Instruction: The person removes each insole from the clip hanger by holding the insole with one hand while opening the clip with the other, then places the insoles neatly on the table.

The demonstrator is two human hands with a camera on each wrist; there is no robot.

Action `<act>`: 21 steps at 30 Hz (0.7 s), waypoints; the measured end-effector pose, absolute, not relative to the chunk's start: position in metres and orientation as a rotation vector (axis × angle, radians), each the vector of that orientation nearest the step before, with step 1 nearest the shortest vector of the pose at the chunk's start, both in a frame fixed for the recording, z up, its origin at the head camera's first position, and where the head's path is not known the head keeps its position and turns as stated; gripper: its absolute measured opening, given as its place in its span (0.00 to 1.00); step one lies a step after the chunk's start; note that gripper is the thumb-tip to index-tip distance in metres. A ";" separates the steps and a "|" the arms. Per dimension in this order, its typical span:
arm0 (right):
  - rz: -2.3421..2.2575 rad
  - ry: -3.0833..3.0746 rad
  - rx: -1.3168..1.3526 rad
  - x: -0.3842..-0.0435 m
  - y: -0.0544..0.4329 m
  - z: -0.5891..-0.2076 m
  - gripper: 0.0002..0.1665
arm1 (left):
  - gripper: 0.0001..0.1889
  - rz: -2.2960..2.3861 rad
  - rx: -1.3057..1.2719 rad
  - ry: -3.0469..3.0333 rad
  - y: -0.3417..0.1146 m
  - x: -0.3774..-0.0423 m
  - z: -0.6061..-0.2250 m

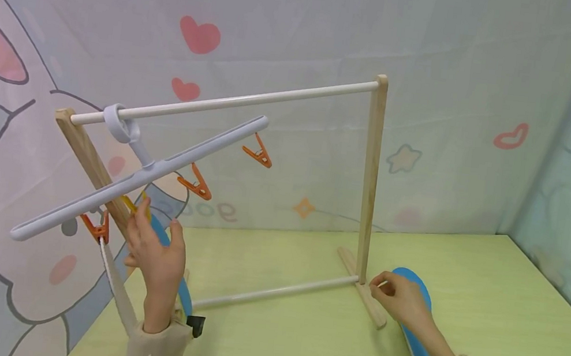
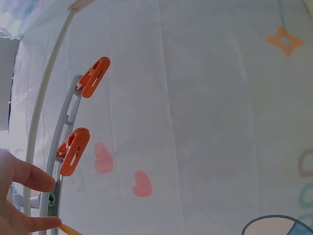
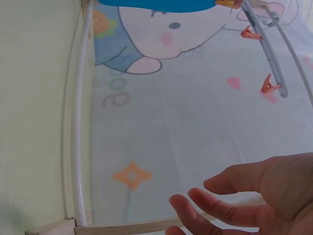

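A pale grey clip hanger (image 1: 183, 161) hangs tilted by its ring from the top rod of a wooden rack (image 1: 370, 181). My left hand (image 1: 154, 251) is raised below it, thumb apart from the fingers, with fingertips right at a yellow clip (image 1: 128, 204). A blue insole (image 1: 184, 295) hangs from that clip, partly hidden behind the hand. To its left, an orange clip (image 1: 97, 229) holds a white strip-like piece (image 1: 117, 285), seen edge-on. My right hand (image 1: 400, 297) is over another blue insole (image 1: 417, 342), with loosely bent fingers and nothing in them.
Two orange clips (image 1: 196, 183) dangle from the hanger's right half. The rack's lower rod (image 1: 273, 293) and wooden foot (image 1: 371, 306) stand on the pale green table (image 1: 502, 305). A printed cloth (image 1: 300, 40) forms the backdrop.
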State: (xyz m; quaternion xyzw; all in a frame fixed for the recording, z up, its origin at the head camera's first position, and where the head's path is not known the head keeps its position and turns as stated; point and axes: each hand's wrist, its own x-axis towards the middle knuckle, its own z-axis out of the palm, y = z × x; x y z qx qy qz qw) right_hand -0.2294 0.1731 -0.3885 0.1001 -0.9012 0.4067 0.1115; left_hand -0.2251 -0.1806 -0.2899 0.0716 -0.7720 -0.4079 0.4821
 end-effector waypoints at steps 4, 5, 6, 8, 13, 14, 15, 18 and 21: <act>1.203 -2.653 0.300 -0.230 0.170 -0.390 0.06 | 0.27 -1.042 0.141 -1.887 -0.181 -0.225 -0.291; 1.205 -2.655 0.301 -0.230 0.170 -0.390 0.06 | 0.27 -1.054 0.133 -1.889 -0.180 -0.225 -0.291; 1.203 -2.655 0.303 -0.230 0.169 -0.391 0.06 | 0.27 -1.061 0.131 -1.893 -0.180 -0.225 -0.291; 1.209 -2.656 0.308 -0.231 0.168 -0.391 0.06 | 0.27 -1.072 0.131 -1.903 -0.180 -0.224 -0.291; 1.214 -2.659 0.319 -0.230 0.165 -0.392 0.06 | 0.29 -1.076 0.146 -1.912 -0.179 -0.223 -0.292; 1.213 -2.660 0.322 -0.230 0.164 -0.392 0.06 | 0.29 -1.077 0.150 -1.915 -0.178 -0.223 -0.292; 1.210 -2.659 0.326 -0.230 0.163 -0.392 0.06 | 0.29 -1.078 0.152 -1.917 -0.178 -0.223 -0.292; 1.198 -2.651 0.336 -0.232 0.159 -0.392 0.07 | 0.30 -1.091 0.154 -1.924 -0.178 -0.222 -0.292; 1.198 -2.636 0.348 -0.233 0.154 -0.392 0.07 | 0.30 -1.102 0.143 -1.919 -0.178 -0.222 -0.292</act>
